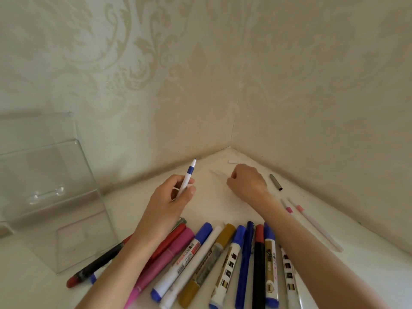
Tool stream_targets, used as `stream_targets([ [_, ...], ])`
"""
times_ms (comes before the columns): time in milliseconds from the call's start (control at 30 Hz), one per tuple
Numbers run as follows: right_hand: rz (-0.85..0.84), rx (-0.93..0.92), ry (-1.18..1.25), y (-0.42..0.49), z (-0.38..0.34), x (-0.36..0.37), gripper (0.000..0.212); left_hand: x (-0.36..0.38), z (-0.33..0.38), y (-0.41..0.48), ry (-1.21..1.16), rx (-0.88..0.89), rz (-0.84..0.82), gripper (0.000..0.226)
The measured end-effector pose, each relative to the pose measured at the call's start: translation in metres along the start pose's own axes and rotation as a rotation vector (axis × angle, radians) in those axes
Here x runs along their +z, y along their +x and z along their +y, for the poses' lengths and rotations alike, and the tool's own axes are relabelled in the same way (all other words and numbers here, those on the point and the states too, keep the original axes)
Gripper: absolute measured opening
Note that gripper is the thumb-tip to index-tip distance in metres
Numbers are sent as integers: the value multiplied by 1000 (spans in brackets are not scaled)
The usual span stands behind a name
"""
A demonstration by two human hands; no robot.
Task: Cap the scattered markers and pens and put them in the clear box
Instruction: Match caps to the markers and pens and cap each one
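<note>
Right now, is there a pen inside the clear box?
No. The clear box holds no pens; one blue-and-white pen is in the left hand, the others lie on the table.

Two bare forearms come up from the bottom edge, no sleeves on either as far as the frame reaches. Left hand (172,195) shows no ring, band or watch. Right hand (246,182), seen from the back, is equally unadorned, its wrist bare too.
</note>
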State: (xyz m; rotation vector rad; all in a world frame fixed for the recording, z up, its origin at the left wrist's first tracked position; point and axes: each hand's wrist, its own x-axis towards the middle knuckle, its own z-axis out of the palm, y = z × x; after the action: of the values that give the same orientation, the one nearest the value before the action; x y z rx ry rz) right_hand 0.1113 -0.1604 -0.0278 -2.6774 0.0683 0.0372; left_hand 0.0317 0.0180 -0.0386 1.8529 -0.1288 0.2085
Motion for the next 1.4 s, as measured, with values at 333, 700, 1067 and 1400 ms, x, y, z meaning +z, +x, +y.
stream_targets([
  [333, -327, -110, 811, -50, 12, -20, 11, 1, 4, -6, 242, 161, -44, 18],
  [700, 149, -72, 292, 72, 35, -6, 33, -7, -5, 9, -25, -96, 197, 19],
  [1067, 179, -208, -69, 73, 35, 14, 16, -8, -4, 8, -115, -202, 104, 9],
  [1400, -120, -163, 1129, -59, 47, -20, 23, 6, 8, -5, -180, -167, -220, 10],
])
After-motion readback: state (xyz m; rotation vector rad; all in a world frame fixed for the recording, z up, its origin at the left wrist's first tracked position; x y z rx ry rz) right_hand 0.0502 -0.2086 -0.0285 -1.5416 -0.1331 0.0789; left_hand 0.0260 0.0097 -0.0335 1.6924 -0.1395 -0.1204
